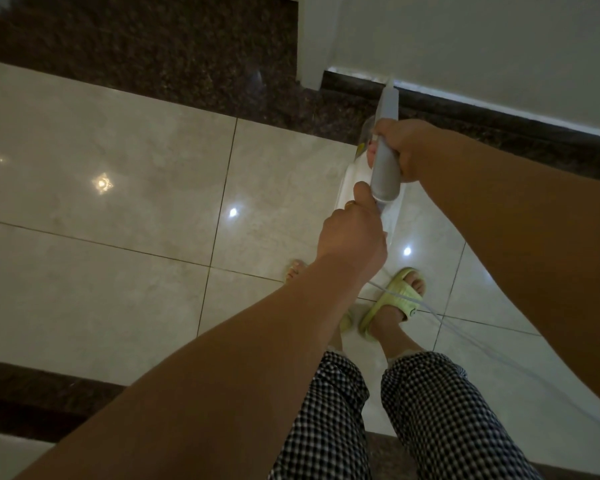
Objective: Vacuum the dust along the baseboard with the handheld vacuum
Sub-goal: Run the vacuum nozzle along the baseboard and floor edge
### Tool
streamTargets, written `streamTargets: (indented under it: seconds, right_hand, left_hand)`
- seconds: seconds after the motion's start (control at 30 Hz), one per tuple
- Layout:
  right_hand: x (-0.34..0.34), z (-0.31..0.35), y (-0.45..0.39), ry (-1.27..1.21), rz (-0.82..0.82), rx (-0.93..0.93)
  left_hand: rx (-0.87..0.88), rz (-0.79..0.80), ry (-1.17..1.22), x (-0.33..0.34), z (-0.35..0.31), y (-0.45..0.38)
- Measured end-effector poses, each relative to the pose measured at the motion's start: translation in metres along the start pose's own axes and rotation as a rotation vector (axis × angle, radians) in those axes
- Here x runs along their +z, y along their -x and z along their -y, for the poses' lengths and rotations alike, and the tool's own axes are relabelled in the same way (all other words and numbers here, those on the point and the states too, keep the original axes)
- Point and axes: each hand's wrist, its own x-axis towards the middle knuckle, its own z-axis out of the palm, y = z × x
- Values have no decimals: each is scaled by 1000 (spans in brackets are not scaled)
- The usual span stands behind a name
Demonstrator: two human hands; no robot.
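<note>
Your right hand (400, 150) wraps the middle of the slim grey-and-white plastic handheld vacuum (385, 147), upper right of centre in the frame. Its narrow nozzle tip touches the top edge of the dark speckled stone baseboard (465, 107). Your left hand (352, 233), fingers curled, grips the vacuum's rear end at centre frame, above the glossy cream floor tiles (118, 168).

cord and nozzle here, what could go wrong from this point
1. The white cord trails from the handheld vacuum across the right slipper; a step could snag it or trip the person.
2. The nozzle sits at the baseboard's top edge by the wall; pushing harder might scuff the paint.
</note>
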Motion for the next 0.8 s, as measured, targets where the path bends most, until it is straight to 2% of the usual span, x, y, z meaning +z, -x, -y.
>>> streamTargets:
  seconds: [0.8]
  right_hand:
    - [13, -2, 5, 2, 29, -20]
  left_hand:
    - [-24, -15, 12, -2, 8, 3]
